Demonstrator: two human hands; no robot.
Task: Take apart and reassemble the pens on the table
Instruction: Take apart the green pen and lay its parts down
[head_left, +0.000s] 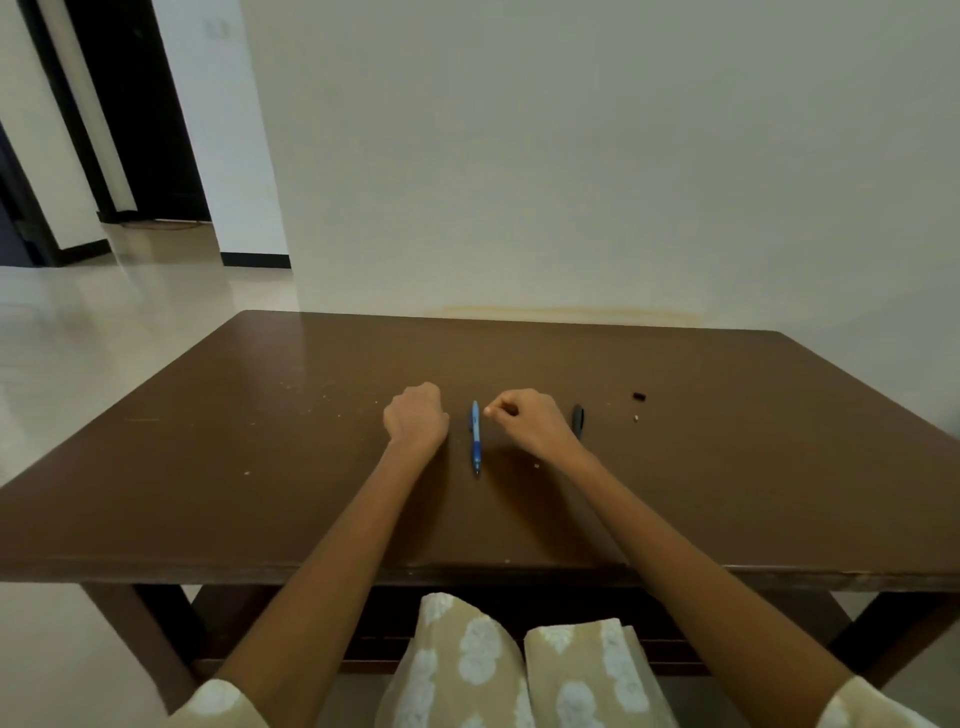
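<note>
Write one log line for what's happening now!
left hand: curled, empty | right hand: curled, grip unclear | blue pen: on table between hands

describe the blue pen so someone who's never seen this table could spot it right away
On the brown table, look between the person's left hand and right hand. The blue pen lies there, pointing away from the person. It is the only blue item; the black pen beyond the right hand is dark.

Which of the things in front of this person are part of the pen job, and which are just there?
Part of the job:
blue pen
black pen, partly behind the right hand
small black piece
tiny pale piece

Just there:
brown table
dark doorway
</note>
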